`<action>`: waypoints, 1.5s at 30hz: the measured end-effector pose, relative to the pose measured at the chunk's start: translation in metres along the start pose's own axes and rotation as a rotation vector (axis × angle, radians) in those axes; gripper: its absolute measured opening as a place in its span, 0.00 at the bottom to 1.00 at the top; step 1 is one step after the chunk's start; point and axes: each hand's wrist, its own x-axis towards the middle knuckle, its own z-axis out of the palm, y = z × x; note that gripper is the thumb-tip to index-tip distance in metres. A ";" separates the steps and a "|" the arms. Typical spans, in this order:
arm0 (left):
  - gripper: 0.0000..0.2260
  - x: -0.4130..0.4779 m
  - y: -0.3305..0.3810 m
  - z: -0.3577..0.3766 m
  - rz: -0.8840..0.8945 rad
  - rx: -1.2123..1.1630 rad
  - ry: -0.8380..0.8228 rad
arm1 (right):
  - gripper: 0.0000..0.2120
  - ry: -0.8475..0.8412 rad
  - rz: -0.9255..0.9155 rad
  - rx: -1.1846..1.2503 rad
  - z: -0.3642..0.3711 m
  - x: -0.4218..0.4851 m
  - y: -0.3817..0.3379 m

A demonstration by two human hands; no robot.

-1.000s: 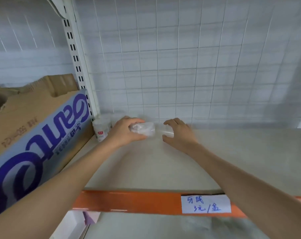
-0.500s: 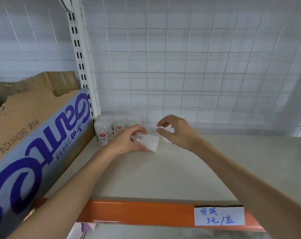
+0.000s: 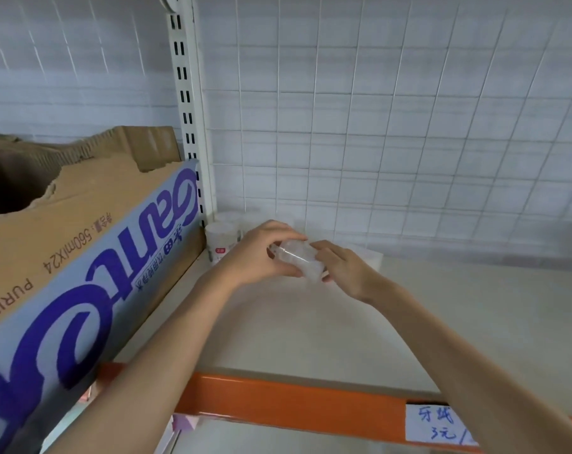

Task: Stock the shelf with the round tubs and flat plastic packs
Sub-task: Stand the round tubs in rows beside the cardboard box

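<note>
A clear round tub (image 3: pixel 298 259) lies tilted between both hands, just above the cream shelf (image 3: pixel 343 326). My left hand (image 3: pixel 258 257) wraps its left end and my right hand (image 3: pixel 342 268) holds its right end. Several white round tubs (image 3: pixel 221 241) with red labels stand in the shelf's back left corner, behind my left hand. A flat clear pack (image 3: pixel 371 257) appears to lie on the shelf behind my right hand, partly hidden.
A cardboard box (image 3: pixel 81 257) with purple lettering fills the left bay beside the white slotted upright (image 3: pixel 191 126). A wire grid (image 3: pixel 392 126) backs the shelf. The orange front rail (image 3: pixel 294 401) carries a handwritten price label (image 3: pixel 438 424).
My right hand has come in from beside the tub and closed on its right end. The tub has lifted slightly off the shelf while my left hand kept hold.
</note>
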 end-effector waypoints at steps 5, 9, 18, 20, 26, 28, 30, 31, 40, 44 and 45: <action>0.39 -0.004 0.005 0.003 -0.066 -0.089 0.058 | 0.14 0.003 0.037 0.143 -0.003 -0.001 0.000; 0.36 -0.003 0.006 0.007 -0.221 -0.162 0.168 | 0.17 0.048 0.047 0.297 -0.003 -0.001 -0.001; 0.19 -0.006 0.018 0.008 -0.320 -0.348 0.160 | 0.27 0.094 -0.050 0.290 0.007 0.002 0.002; 0.18 -0.006 0.019 0.010 -0.332 -0.345 0.145 | 0.30 0.090 -0.052 0.266 0.008 0.001 0.003; 0.09 -0.007 0.018 0.005 -0.329 -0.537 0.107 | 0.22 0.012 -0.044 0.351 0.002 -0.002 -0.001; 0.14 -0.005 0.016 0.005 -0.355 -0.616 0.102 | 0.23 -0.008 -0.034 0.417 -0.003 -0.003 -0.002; 0.16 -0.003 0.015 0.005 -0.368 -0.684 0.097 | 0.25 -0.007 -0.029 0.447 -0.007 -0.004 -0.002; 0.15 -0.003 0.014 0.006 -0.373 -0.700 0.095 | 0.24 -0.012 -0.035 0.444 -0.008 -0.004 -0.001; 0.21 -0.003 0.014 0.010 -0.343 -0.629 0.106 | 0.28 0.068 -0.101 0.407 -0.002 0.001 0.000; 0.12 -0.003 0.011 0.008 -0.349 -0.605 0.061 | 0.20 0.044 -0.149 0.334 -0.002 -0.002 -0.003; 0.12 -0.004 0.011 0.008 -0.350 -0.615 0.057 | 0.18 0.023 -0.160 0.316 -0.003 -0.002 -0.004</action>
